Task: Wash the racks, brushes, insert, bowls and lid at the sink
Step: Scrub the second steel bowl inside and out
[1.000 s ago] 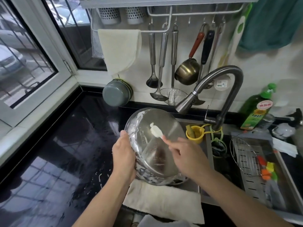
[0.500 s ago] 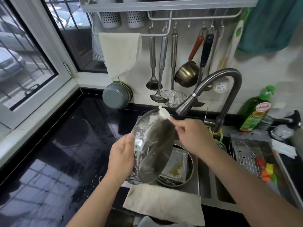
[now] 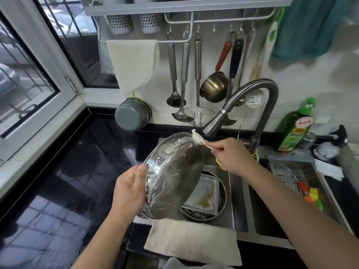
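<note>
Holding the bowl (image 3: pixel 172 177) tilted over the sink (image 3: pixel 238 200), you had your left hand (image 3: pixel 130 188) curled round its near rim, thumb on the outside; that grip was firm, and it needed to be, since the steel was streaked with suds and probably slippery. Your right hand (image 3: pixel 232 157) pinched a thin white brush (image 3: pixel 198 137) whose soft tip touched the bowl's far rim, just beside the tap (image 3: pixel 215 123). To scrub well, you would have done best to work the tip round the rolled rim in short strokes while turning the bowl with the left hand, keeping it low over the basin so a slip cost little.

Nearest you, a pale cloth (image 3: pixel 192 239) lay draped over the sink's front edge, matte and absorbent-looking. Under the raised bowl sat a second bowl (image 3: pixel 217 208) holding a square insert (image 3: pixel 204 193) with yellowish residue in it, unwashed by the look of it. Right of these, a wire rack (image 3: pixel 283 175) rested in the other basin beside some bright-coloured pieces too blurred to name. Left, the black tabletop (image 3: pixel 68 181) was glossy and wet. Farther back stood a green soap bottle (image 3: pixel 293 129), and steel ladles (image 3: pixel 174 78) hung on the wall.
</note>
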`<act>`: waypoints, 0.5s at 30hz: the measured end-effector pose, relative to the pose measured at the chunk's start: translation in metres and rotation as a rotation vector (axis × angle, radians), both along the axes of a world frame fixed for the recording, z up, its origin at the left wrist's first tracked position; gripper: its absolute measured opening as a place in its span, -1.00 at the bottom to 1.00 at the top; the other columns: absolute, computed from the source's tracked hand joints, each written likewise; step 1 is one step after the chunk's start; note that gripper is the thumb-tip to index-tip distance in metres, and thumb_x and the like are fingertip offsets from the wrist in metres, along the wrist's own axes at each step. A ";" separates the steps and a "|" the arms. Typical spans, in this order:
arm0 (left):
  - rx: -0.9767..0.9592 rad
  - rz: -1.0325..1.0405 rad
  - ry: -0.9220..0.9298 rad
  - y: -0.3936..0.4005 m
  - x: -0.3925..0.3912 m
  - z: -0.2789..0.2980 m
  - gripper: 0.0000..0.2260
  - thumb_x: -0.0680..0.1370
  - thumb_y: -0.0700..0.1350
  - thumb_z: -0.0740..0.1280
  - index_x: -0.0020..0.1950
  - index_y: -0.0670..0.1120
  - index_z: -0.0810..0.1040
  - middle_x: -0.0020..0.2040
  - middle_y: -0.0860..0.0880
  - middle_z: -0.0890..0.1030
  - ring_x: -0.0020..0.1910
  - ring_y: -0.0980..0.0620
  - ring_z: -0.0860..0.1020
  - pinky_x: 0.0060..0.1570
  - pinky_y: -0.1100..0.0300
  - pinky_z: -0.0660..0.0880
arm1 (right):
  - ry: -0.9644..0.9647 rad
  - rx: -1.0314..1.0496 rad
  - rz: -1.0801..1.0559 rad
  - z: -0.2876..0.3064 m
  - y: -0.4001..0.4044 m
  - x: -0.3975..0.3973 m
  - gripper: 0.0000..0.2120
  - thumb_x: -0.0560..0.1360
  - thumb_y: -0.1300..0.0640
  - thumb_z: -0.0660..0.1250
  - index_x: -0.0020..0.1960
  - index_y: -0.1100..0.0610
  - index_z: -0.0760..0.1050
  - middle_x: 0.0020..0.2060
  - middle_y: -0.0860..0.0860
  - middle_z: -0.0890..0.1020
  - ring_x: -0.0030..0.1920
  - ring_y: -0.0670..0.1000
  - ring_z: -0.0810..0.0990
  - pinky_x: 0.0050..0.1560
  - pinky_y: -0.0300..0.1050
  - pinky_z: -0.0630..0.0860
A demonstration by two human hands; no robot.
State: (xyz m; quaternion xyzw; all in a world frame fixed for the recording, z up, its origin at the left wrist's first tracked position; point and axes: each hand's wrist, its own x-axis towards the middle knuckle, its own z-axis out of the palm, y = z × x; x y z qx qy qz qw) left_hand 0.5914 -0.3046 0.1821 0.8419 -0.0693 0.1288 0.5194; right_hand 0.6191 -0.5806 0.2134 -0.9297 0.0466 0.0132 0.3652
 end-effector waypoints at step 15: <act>-0.295 0.063 0.120 0.001 0.006 -0.002 -0.48 0.70 0.10 0.18 -0.31 -0.24 0.46 -0.45 -0.09 0.55 -0.45 0.07 0.49 -0.43 0.22 0.46 | -0.222 -0.039 -0.080 -0.008 0.035 -0.025 -0.64 0.65 0.12 0.27 0.39 -0.18 0.47 -0.37 -0.14 0.53 -0.51 -0.12 0.39 -0.54 -0.29 0.31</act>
